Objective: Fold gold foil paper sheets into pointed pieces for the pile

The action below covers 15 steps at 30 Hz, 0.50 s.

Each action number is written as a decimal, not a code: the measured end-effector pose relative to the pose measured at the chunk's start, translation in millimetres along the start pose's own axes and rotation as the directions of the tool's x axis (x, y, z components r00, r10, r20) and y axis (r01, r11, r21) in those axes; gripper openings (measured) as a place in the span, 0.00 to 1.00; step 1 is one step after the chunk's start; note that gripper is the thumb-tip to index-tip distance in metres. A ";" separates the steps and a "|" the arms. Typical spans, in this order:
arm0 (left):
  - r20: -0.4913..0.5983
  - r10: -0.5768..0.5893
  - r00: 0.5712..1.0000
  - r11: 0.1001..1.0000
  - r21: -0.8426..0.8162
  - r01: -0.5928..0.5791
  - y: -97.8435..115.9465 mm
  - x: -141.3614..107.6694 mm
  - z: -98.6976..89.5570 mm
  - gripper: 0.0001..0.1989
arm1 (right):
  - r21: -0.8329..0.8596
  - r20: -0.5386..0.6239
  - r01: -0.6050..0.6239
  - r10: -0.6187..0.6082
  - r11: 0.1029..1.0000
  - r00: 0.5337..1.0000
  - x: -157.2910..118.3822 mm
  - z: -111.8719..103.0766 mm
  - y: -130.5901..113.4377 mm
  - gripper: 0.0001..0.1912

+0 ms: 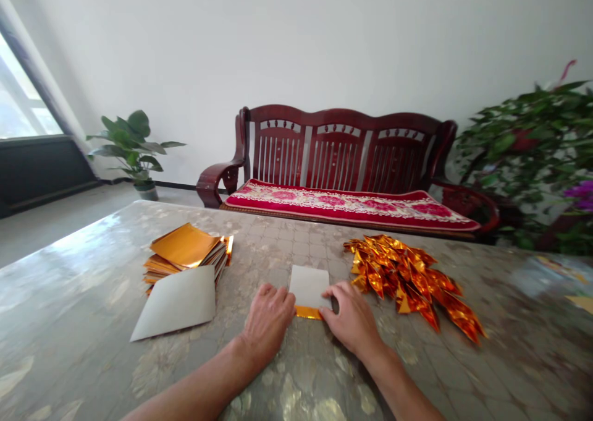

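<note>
A folded sheet (309, 288) lies on the table, its pale grey back facing up and a gold foil strip (308, 312) showing along its near edge. My left hand (266, 319) has curled fingers at the sheet's left side, and my right hand (352, 319) presses its fingertips onto the right side. A stack of gold foil squares (185, 248) sits to the left, with a loose grey-backed sheet (175, 303) leaning against its front. To the right lies a heap of folded, shiny gold foil pieces (407, 279).
The hands work on a marble-patterned table (273, 254) under a glossy cover. Beyond its far edge stand a dark red wooden bench (338, 152) with a red cushion, a potted plant (134, 146) and a window (28, 93). A leafy plant (523, 149) fills the right side.
</note>
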State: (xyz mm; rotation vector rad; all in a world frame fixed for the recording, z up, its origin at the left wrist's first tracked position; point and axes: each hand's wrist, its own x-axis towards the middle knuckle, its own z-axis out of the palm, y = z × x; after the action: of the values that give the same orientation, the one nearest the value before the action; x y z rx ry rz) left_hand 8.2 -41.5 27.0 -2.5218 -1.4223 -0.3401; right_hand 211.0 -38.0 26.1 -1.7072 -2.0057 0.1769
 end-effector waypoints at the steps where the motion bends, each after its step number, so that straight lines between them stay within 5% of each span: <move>1: -0.001 0.004 1.000 1.000 -0.006 -0.004 -0.2 -0.3 0.9 0.05 | -0.016 0.012 -0.005 0.005 1.000 1.000 0.6 -1.1 1.0 0.04; 15: 0.030 0.035 0.999 0.995 -0.093 -0.032 1.3 0.1 2.2 0.05 | -0.024 0.057 0.120 -0.118 0.993 0.991 -3.5 -2.8 -1.5 0.05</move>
State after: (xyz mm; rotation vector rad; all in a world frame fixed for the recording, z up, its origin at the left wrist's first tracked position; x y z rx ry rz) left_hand 9.5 -41.4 24.8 -2.6326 -1.4045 -0.3697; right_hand 211.2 -42.2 28.2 -1.6095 -2.1529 0.1579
